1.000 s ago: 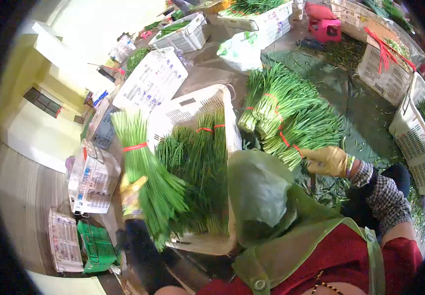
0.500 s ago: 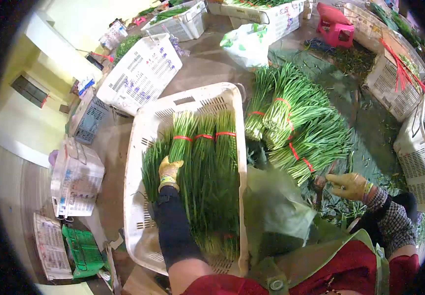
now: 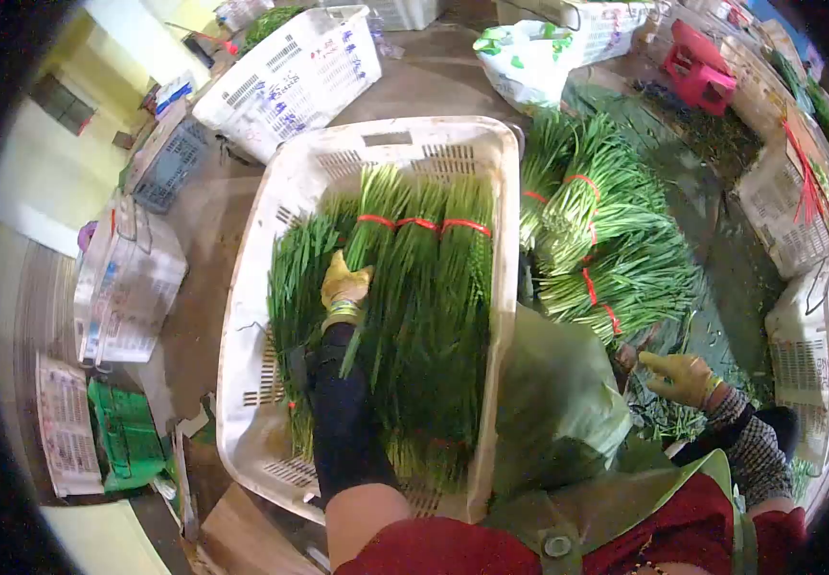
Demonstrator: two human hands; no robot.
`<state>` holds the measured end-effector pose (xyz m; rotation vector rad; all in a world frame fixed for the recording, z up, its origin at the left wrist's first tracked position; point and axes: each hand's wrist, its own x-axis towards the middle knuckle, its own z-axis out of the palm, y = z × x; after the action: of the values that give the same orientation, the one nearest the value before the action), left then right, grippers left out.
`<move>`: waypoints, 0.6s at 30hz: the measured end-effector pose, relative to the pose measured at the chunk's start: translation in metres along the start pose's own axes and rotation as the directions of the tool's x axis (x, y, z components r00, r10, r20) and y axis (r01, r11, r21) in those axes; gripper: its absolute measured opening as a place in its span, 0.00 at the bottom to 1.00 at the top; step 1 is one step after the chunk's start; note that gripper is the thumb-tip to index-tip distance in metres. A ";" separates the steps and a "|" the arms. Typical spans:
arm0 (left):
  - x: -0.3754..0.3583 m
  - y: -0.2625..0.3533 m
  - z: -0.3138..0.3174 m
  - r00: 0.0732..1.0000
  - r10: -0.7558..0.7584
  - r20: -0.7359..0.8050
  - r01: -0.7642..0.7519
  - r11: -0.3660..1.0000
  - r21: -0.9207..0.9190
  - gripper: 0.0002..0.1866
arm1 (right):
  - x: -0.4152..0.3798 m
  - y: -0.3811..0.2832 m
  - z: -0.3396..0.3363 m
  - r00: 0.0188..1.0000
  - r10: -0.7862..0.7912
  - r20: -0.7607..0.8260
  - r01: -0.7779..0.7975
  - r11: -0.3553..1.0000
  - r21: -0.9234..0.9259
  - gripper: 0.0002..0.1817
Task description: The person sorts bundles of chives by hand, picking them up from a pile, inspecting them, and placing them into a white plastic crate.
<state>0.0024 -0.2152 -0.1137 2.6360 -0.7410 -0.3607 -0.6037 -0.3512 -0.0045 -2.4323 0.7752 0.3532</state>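
Note:
A white plastic crate stands before me with several bundles of garlic chives lying lengthwise in it, tied with red bands. My left hand, in a yellowish glove, reaches into the crate and grips the side of the left banded bundle; leaves hide some of its fingers. Out to the right, my gloved right hand hovers with fingers apart, pointing left, holding nothing visible. Close to its fingertips is a small brownish object I cannot make out. Beyond it lie more banded chive bundles on the floor.
A pale green sheet or bag bulges between crate and right hand. Farther off are a white-and-green plastic bag, a pink stool, another white crate, a green crate and a crate at right.
The view has shifted, so the crate looks larger. My left hand stays at the left banded bundle, which now lies closer beside its neighbours. My right hand remains out to the right.

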 end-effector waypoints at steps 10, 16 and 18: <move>-0.154 0.002 -0.019 0.945 0.322 -0.060 -0.253 0.834 0.491 0.58 | 0.009 -0.004 0.002 1.000 -0.014 -0.013 0.015 0.999 0.037 0.30; -0.150 -0.007 0.019 0.943 0.299 -0.143 -0.163 0.794 0.586 0.55 | 0.056 0.017 -0.004 0.998 0.056 -0.017 -0.056 0.998 0.030 0.26; -0.148 -0.020 0.028 0.884 0.407 -0.229 -0.203 0.776 0.597 0.54 | 0.076 0.038 -0.008 0.992 0.126 0.019 -0.127 0.972 0.198 0.31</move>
<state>-0.1210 -0.1268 -0.1267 2.8900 -1.2901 0.4919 -0.5650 -0.4161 -0.0444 -2.2003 0.9205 0.3150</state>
